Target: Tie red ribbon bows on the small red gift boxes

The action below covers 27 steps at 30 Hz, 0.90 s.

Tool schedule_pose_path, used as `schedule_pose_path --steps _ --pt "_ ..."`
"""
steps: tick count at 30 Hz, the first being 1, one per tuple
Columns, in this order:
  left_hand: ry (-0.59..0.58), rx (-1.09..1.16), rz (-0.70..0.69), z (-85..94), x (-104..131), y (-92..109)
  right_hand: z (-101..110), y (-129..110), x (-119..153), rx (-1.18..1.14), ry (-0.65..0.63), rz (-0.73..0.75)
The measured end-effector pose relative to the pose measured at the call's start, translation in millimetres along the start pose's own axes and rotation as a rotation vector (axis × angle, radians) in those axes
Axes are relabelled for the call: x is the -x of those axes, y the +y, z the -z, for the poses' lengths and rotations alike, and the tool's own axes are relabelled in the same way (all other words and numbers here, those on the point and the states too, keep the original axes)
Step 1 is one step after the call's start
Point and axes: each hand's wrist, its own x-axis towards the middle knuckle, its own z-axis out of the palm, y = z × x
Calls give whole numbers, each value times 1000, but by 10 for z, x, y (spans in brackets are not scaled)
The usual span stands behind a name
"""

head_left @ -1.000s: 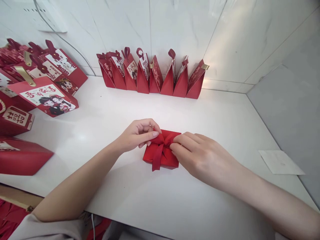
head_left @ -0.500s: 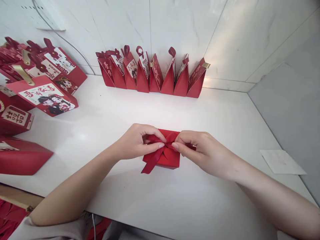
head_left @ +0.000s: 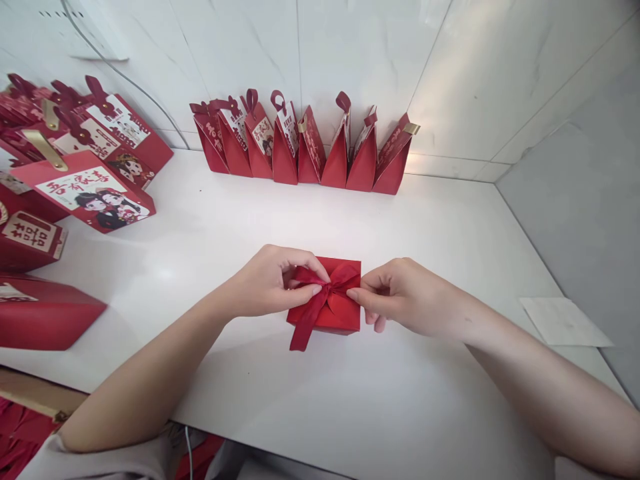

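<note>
A small red box (head_left: pixel 344 319) lies on the white table in front of me, with a dark red ribbon (head_left: pixel 311 313) tied in a bow on its top. One ribbon tail hangs over the box's near left edge. My left hand (head_left: pixel 280 283) pinches the bow's left loop close to the knot, thumb and forefinger together. At the box's right side, my right hand (head_left: pixel 400 293) has thumb and forefinger closed on the right end of the ribbon, its other fingers curled beneath.
A row of several red gift boxes (head_left: pixel 285 163) stands along the tiled wall. More printed red boxes (head_left: pixel 120 200) crowd the table's left side. A white paper (head_left: pixel 563 321) lies at the right edge. A thin cable (head_left: pixel 145 93) runs down the wall.
My right hand has moved slightly right, away from the knot, and more of the bow shows. The hanging ribbon tail has shifted a little right. My left hand has barely moved.
</note>
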Motion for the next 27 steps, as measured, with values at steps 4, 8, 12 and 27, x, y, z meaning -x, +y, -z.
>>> schedule_pose_path --steps 4,8,12,27 --pt "100 -81 -49 -17 4 -3 -5 2 -16 -58 -44 50" --pt "77 -116 -62 -28 1 -4 5 5 -23 -69 -72 66" --pt "46 -112 -31 -12 3 -2 41 35 -43 -28 -74 67" --pt "-4 -64 -2 41 -3 -23 430 92 23 140 -246 111"
